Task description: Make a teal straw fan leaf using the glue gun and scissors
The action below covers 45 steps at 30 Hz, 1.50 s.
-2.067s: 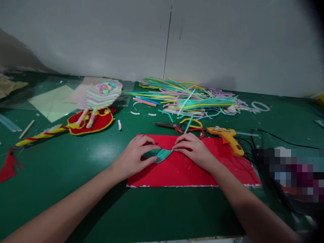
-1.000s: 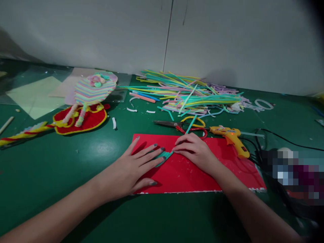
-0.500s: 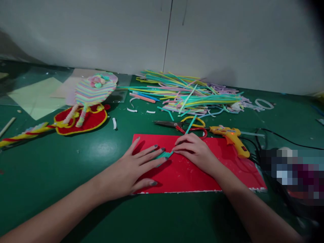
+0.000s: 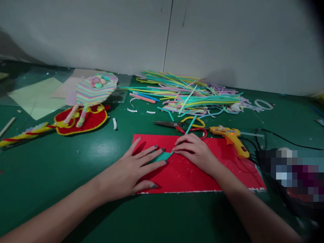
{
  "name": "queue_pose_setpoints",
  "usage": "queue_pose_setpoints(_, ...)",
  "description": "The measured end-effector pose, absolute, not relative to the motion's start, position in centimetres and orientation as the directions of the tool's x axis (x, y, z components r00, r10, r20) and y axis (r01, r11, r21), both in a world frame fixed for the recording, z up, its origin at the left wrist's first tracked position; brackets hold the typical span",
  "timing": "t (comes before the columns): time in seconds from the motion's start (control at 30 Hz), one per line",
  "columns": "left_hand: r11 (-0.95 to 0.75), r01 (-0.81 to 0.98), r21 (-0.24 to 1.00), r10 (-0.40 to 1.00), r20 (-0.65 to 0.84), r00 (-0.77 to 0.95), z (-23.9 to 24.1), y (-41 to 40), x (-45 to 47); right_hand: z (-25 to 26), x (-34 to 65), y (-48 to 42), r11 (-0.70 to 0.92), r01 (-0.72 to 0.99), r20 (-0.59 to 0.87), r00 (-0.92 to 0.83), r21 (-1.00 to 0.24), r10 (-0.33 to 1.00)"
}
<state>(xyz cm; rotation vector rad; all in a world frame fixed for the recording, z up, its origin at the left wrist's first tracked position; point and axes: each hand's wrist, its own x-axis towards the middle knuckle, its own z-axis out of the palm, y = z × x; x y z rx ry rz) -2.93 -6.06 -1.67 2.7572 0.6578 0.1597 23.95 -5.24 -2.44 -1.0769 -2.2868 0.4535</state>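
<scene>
My left hand (image 4: 140, 165) lies flat with fingers spread over a patch of teal pipe cleaners (image 4: 162, 156) on a red sheet (image 4: 187, 175), hiding part of the patch. At the patch's right end, my right hand (image 4: 193, 148) pinches a teal pipe cleaner (image 4: 191, 124), whose free end sticks up past the knuckles toward the scissors. The scissors (image 4: 168, 124), with one yellow and one red handle, lie just behind the sheet. Resting across the sheet's right rear corner is a yellow hot glue gun (image 4: 234, 136), its small light glowing.
A pile of pastel pipe cleaners (image 4: 187, 94) lies by the wall. To the left rest a striped, flower-topped pipe-cleaner piece (image 4: 95, 91) and a red-and-yellow piece (image 4: 83, 123). White scraps (image 4: 114, 123) dot the green table (image 4: 101, 148). A black cord (image 4: 291, 136) runs right.
The left fingers have shifted slightly, and more of the teal patch shows between them. My right hand keeps its pinch in nearly the same place.
</scene>
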Motion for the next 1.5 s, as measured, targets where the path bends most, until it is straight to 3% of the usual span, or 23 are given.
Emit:
queue_pose_setpoints(0.4,-0.853,0.427,0.301,0.453,0.020,0.891,-1.7,-6.1,-3.0,-2.7,23.7,-5.3,0.606,0.594,0.330,-0.514,-0.530,0.792)
queue_pose_setpoints(0.5,-0.850,0.427,0.310,0.457,0.027,0.889,-1.7,-6.1,-2.9,-1.8,24.6,-5.3,0.541,0.639,0.350,-0.412,-0.547,0.841)
queue_pose_setpoints(0.57,-0.852,0.430,0.299,0.457,0.021,0.889,-1.6,-6.1,-2.9,-0.7,26.7,-5.3,0.416,0.752,0.415,-0.208,-0.511,0.886)
queue_pose_setpoints(0.63,-0.853,0.431,0.294,0.458,0.028,0.889,-1.5,-6.1,-2.8,0.3,29.8,-5.5,0.175,0.895,0.469,0.043,-0.410,0.882)
queue_pose_setpoints(0.73,-0.853,0.424,0.303,0.461,0.060,0.885,-1.5,-6.1,-2.8,0.9,34.6,-5.8,-0.285,0.936,0.322,0.340,-0.207,0.884)
queue_pose_setpoints(0.8,-0.854,0.420,0.309,0.462,0.075,0.884,-1.6,-6.1,-2.8,0.5,36.6,-6.1,-0.400,0.896,0.109,0.424,-0.193,0.899)
queue_pose_setpoints(0.87,-0.852,0.423,0.309,0.464,0.069,0.883,-1.5,-6.2,-2.8,-0.2,37.3,-6.3,-0.399,0.888,0.031,0.416,-0.227,0.909)
queue_pose_setpoints(1.0,-0.849,0.438,0.297,0.467,0.032,0.884,-1.4,-6.2,-2.7,-1.4,37.3,-6.3,-0.333,0.920,0.038,0.348,-0.208,0.937)
queue_pose_setpoints(1.13,-0.848,0.432,0.307,0.471,0.060,0.880,-1.5,-6.2,-2.7,-1.6,38.1,-6.2,-0.364,0.913,0.005,0.371,-0.185,0.928)
queue_pose_setpoints(1.27,-0.847,0.425,0.319,0.472,0.085,0.877,-1.6,-6.2,-2.7,-1.3,38.8,-6.5,-0.421,0.896,0.073,0.434,-0.143,0.898)
queue_pose_setpoints(1.4,-0.845,0.418,0.333,0.465,0.074,0.882,-1.5,-6.3,-2.7,-0.4,37.3,-6.9,-0.365,0.929,0.237,0.368,-0.055,0.899)
queue_pose_setpoints(1.5,-0.827,0.436,0.354,0.491,0.078,0.868,-1.4,-6.3,-2.7,0.4,34.2,-7.0,-0.223,0.965,0.351,0.259,-0.140,0.900)
